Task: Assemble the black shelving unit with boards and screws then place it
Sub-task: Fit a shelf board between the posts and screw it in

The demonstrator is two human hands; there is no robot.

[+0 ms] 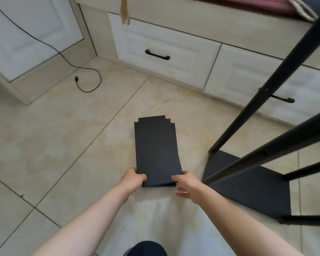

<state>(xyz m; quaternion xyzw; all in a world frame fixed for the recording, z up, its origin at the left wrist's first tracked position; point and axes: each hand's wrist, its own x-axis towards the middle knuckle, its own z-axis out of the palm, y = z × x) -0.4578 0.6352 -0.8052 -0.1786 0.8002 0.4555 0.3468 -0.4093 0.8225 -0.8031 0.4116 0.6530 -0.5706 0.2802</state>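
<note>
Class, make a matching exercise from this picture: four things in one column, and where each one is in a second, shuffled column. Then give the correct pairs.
Things
1. Flat black shelf board with notched corners
2. Black power cable with a plug
3. Black metal shelving frame with a fitted bottom board
4. Black drawer handle

Places
A. Standing on the floor at the right
B. On the white drawer front
C. Held at its near end by both hands
D. Looped on the floor tiles at upper left

Pairs: 1-C, 2-D, 3-A, 4-B

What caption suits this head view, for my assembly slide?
Both hands hold a black board beside the part-built shelf frame.
</note>
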